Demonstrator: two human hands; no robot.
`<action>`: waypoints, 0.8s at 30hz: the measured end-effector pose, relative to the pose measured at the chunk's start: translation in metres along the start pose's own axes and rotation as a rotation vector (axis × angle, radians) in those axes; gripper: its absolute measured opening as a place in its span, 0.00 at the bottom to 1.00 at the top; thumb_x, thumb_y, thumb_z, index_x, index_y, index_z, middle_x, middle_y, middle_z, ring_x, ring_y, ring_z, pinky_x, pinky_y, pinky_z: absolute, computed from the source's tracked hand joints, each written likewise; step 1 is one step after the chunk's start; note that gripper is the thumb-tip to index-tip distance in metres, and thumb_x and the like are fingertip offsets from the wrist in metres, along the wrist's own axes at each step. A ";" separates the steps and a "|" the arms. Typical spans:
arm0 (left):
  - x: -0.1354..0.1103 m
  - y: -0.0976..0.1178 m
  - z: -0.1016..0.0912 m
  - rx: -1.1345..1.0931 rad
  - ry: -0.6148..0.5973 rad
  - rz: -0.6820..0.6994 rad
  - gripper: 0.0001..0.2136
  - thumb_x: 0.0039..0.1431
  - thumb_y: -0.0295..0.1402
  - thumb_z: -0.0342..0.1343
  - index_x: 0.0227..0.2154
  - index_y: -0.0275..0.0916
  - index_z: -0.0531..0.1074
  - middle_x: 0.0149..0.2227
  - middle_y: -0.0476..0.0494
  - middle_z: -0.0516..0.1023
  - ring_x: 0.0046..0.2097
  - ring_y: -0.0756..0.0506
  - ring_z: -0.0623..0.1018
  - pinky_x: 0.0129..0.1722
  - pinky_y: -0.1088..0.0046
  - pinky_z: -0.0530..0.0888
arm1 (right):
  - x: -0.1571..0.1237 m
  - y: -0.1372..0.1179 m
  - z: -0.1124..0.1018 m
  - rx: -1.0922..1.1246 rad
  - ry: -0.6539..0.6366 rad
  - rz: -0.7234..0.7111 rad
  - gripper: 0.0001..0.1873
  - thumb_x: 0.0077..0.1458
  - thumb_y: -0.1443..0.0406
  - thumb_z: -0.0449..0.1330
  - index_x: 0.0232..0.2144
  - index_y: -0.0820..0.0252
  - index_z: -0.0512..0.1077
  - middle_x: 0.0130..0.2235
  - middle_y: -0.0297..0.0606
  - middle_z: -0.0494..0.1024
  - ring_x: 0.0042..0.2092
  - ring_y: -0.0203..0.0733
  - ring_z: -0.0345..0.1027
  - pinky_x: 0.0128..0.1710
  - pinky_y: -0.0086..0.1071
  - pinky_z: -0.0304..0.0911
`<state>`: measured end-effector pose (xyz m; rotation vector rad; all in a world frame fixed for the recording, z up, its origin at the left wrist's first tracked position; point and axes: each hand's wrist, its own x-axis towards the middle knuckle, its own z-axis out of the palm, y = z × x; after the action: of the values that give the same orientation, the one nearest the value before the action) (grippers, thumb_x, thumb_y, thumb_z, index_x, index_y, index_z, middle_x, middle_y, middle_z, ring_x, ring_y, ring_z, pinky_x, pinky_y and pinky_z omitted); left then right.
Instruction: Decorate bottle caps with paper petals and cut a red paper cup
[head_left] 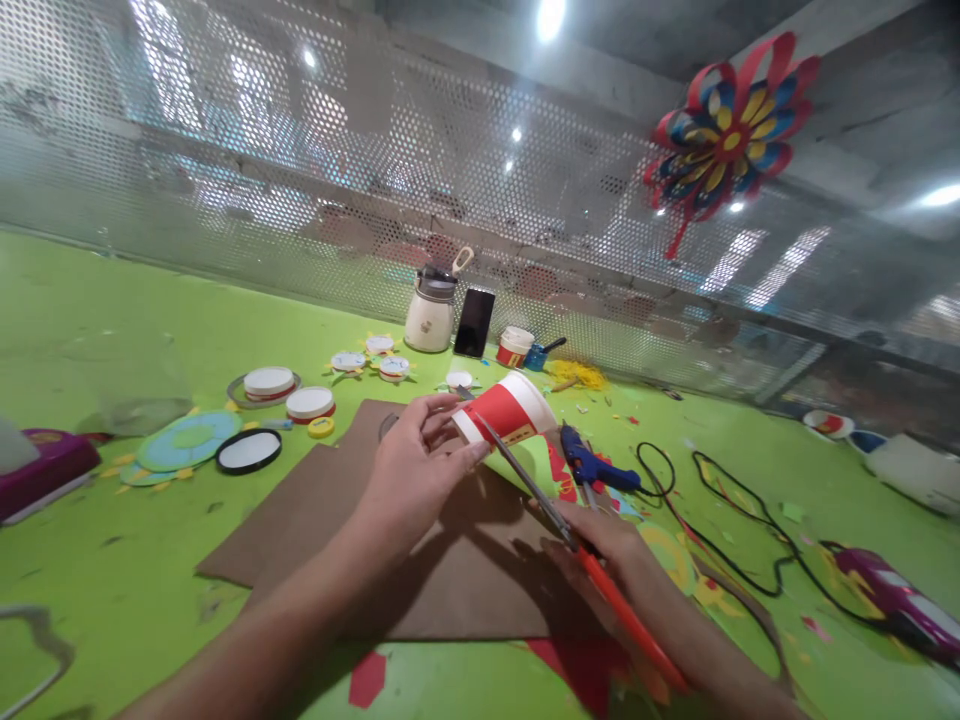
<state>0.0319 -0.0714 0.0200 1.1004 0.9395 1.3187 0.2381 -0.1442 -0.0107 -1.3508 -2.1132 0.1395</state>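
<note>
Green bench (150, 570) underlies the fingers. The left hand (411, 460) pinches a red-and-white cup (504, 410) in its fingers; right of them, the right hand (611, 535) curls around scissors (606, 585), one blade across the cup, whose visible wall looks uncut, cutting seemingly left.

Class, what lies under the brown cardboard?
The green tabletop shows around the brown cardboard and supports it; red paper borders its near edge. Anything else beneath is covered.

Lettering on the red-and-white paper cup (504, 410) is too small to read; the right hand (619, 540) partly hides the scissors (622, 605). Toward the tabletop's (90, 290) left edge, a purple device (60, 465) is cut off by the frame.
</note>
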 end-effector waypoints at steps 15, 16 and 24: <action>0.000 -0.001 -0.006 -0.202 -0.106 -0.192 0.22 0.49 0.35 0.67 0.47 0.35 0.73 0.44 0.36 0.81 0.44 0.40 0.81 0.44 0.65 0.77 | 0.000 0.005 0.002 0.012 0.036 -0.050 0.17 0.58 0.70 0.55 0.47 0.54 0.75 0.40 0.36 0.83 0.38 0.45 0.77 0.41 0.35 0.69; 0.001 -0.001 -0.007 -0.200 -0.115 -0.195 0.22 0.49 0.34 0.67 0.47 0.35 0.73 0.44 0.36 0.81 0.43 0.41 0.81 0.44 0.66 0.77 | 0.001 0.004 0.002 0.009 0.028 -0.049 0.17 0.58 0.70 0.55 0.47 0.55 0.75 0.39 0.36 0.83 0.38 0.44 0.76 0.41 0.34 0.69; -0.001 -0.001 -0.005 -0.043 -0.064 -0.143 0.26 0.45 0.38 0.69 0.48 0.37 0.74 0.41 0.36 0.82 0.34 0.42 0.82 0.34 0.66 0.78 | 0.002 0.003 -0.003 0.025 -0.035 -0.007 0.18 0.58 0.69 0.55 0.50 0.55 0.74 0.40 0.37 0.82 0.39 0.44 0.76 0.40 0.33 0.70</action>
<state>0.0276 -0.0715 0.0176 1.0177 0.9210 1.1748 0.2416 -0.1418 -0.0093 -1.3351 -2.1382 0.1879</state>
